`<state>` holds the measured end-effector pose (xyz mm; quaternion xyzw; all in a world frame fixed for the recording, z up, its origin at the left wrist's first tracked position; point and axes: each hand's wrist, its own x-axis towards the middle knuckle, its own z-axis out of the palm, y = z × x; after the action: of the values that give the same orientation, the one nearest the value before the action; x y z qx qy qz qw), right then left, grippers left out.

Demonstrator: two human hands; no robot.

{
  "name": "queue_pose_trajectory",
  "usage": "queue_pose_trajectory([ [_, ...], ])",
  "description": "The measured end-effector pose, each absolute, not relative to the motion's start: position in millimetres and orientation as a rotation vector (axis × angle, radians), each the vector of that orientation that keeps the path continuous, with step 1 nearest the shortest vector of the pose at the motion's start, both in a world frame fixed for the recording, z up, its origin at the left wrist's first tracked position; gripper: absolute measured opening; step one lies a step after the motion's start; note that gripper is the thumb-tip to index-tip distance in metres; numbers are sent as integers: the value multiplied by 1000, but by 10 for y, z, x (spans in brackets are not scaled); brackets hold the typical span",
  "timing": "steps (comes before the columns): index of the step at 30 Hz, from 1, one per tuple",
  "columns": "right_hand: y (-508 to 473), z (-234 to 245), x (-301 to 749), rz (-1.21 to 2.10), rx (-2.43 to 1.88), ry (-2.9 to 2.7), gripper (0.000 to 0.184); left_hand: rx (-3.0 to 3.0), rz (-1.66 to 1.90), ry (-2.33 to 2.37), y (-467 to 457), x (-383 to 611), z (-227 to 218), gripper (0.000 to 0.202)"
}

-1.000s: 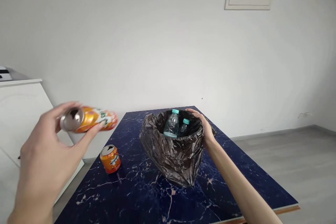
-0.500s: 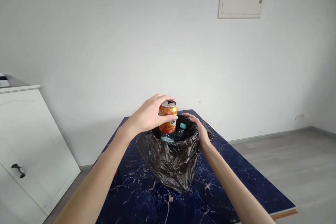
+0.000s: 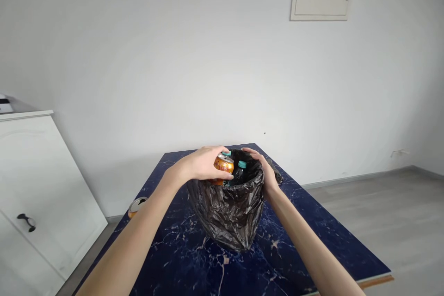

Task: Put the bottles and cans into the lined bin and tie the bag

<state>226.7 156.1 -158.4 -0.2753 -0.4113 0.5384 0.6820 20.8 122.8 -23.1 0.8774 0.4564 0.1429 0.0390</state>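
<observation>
An orange drink can, its top open, is gripped in my left hand at the mouth of a bin lined with a black plastic bag. The can's lower part is hidden behind the bag's rim. Inside the bag stands a clear bottle with a teal cap, and a second teal cap shows behind the can. My right hand clasps the right rim of the bag, fingers over the edge and thumb side hidden.
Everything stands on a dark blue marbled table. Another opened can sits at its left edge, partly behind my left forearm. Crumpled black plastic lies beyond my right hand. A white cabinet is at left; a wall rises behind.
My left hand has lowered the orange can from above the rim into the bag's mouth. The can at the table's left edge has come into view. My right hand keeps its hold.
</observation>
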Motion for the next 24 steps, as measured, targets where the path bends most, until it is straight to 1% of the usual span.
queue_pose_trajectory([
  [4,1567,-1574,2265,1204,-615,-917,37,2672,407,1387,1249,158,-291,78],
  [7,1579,-1578,2271,1195,-619,-913,37,2647,473,1338,1255,103,-339,76],
  [9,1581,-1583,2273,1199,-620,-911,37,2634,521,1338,1251,71,-359,70],
  [12,1572,-1588,2271,1211,-625,-906,39,2623,563,1369,1231,30,-346,53],
  [14,1565,-1589,2270,1217,-632,-901,40,2615,611,1405,1208,-7,-303,47],
  [20,1550,-1585,2269,1220,-641,-893,40,2505,1003,1695,1118,-298,-147,40],
  [22,1544,-1585,2269,1221,-639,-893,40,2460,1079,1810,1080,-484,-169,39],
  [24,1540,-1588,2270,1221,-640,-894,39,2415,1081,1957,1046,-723,-267,40],
])
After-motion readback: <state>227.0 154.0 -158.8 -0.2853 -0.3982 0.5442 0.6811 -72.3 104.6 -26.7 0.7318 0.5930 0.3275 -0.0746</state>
